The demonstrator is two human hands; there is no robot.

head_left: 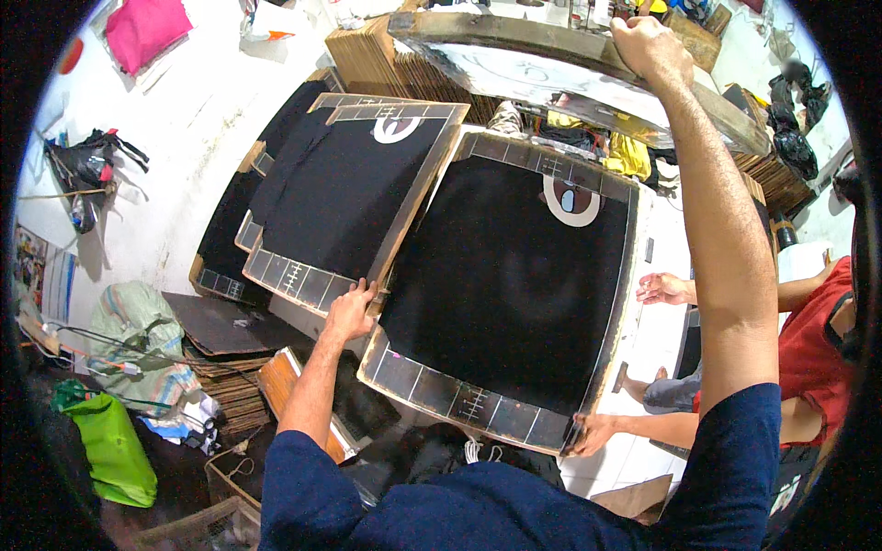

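Observation:
My right hand (652,50) is raised far ahead, its fingers closed round the edge of a wooden screen printing frame (514,46) that stands tilted up. My left hand (350,312) lies with outstretched fingers on the near corner of a board (308,283) covered in black cloth (344,193). Directly before me is another such board (441,390), with marked strips along its ends. Its black cloth (505,285) bears a white ring print (571,202) with brown and light blue inside. The other cloth has a plainer white ring (397,129) near its far edge.
At the right a person in a red shirt (813,340) has one hand (593,433) on the near board's corner, the other (666,288) beside its edge. Stacked brown boards (367,60) stand behind. A green bag (112,450) and a pale sack (138,321) lie left.

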